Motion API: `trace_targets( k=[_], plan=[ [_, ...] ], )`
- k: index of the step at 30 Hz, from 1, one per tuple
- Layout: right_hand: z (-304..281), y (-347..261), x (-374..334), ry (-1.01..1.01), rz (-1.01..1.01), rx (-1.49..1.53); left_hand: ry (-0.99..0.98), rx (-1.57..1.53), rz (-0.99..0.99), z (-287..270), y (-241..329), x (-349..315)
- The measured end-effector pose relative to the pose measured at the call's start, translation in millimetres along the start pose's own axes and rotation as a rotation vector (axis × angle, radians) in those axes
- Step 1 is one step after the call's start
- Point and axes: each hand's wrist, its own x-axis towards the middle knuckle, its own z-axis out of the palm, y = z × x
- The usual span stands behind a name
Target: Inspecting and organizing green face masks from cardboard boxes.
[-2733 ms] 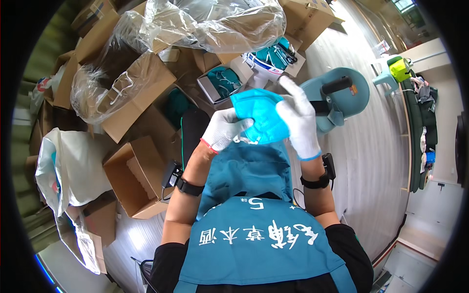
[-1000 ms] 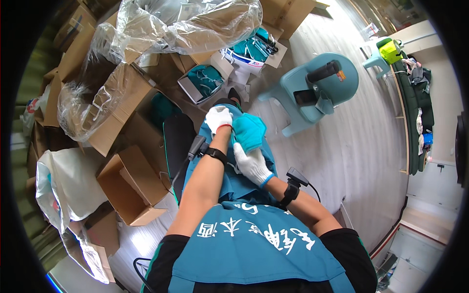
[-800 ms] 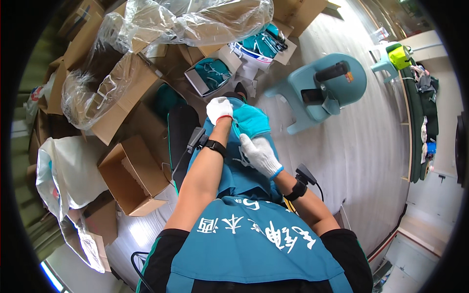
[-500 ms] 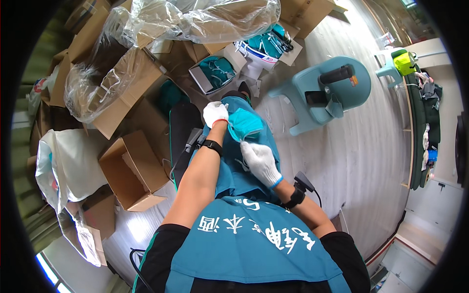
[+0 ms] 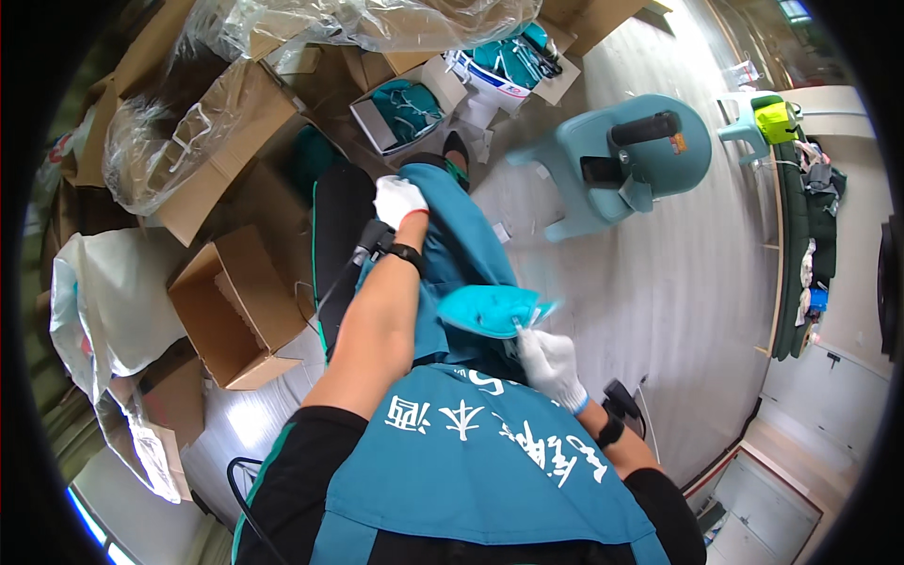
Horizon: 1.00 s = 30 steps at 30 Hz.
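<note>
My right hand (image 5: 551, 365), in a white knitted glove with a blue cuff, pinches the edge of a turquoise face mask (image 5: 485, 309). The mask is folded flat, hangs over my apron-covered lap, and is smeared by motion at its right end. My left hand (image 5: 400, 200), in a white glove with a red cuff, is over my left knee at the edge of the teal apron (image 5: 461, 212). It is apart from the mask, and its fingers are curled under and hidden. Ahead of my knees, an open white box (image 5: 374, 122) holds several teal masks (image 5: 407, 108) with white straps.
Another open box (image 5: 490, 83) holds more teal pieces. Cardboard boxes (image 5: 235, 311) and clear plastic sheeting (image 5: 377, 24) crowd the left and far side. At right stands a blue-green plastic chair (image 5: 683, 141) bearing a dark cylinder (image 5: 645, 129) and a phone (image 5: 600, 171).
The mask has left my left hand and moved toward my body and right, held by my right hand. My left hand has shifted slightly away and left, over the knee.
</note>
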Motion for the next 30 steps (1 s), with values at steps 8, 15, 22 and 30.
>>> trace_targets(
  k=[8,15,22,30],
  plan=[
    [-24,11,27,0.225,0.083,0.029,-0.125,-0.211,0.080,-5,-13,13],
    [-5,-22,83,0.248,-0.018,0.263,-0.500,-1.003,-0.164,-100,15,-29],
    [20,-25,118,0.191,-0.188,-0.001,-1.093,-0.609,0.077,-175,43,-93],
    [23,-16,122,0.252,-0.514,-0.420,-1.333,-1.260,-0.421,-165,28,-88]
  ],
)
